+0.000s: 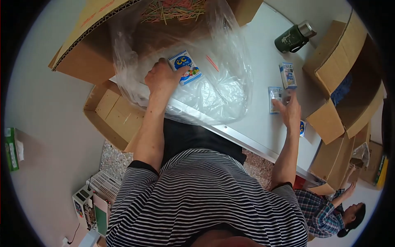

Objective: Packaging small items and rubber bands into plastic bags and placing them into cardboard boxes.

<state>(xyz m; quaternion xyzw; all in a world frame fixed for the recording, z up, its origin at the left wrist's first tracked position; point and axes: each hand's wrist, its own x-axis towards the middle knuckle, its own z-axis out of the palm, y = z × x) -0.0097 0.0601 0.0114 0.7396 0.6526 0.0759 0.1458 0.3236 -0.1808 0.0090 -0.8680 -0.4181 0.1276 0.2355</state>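
Observation:
My left hand (159, 78) grips a small blue-and-white candy packet (187, 70), its thumb over the front and its fingers at the left edge. Beneath lies a clear plastic bag (214, 96), spread across the white table and up into a cardboard box. On the right, my right hand (291, 110) has its thumb and forefinger apart. The thumb touches one packet (274, 96) lying on the table; the forefinger, slightly blurred, reaches the lower end of another packet (288, 75). A third packet (303, 128) shows partly behind the right wrist.
Thin coloured sticks (173, 10) fill the bag inside the large box (88, 53); pink ones (212, 63) lie loose. A green flask (294, 38) stands at the back right. Open cardboard boxes (335, 72) line the right side. An open carton (117, 113) sits lower left. Another person (325, 214) works at lower right.

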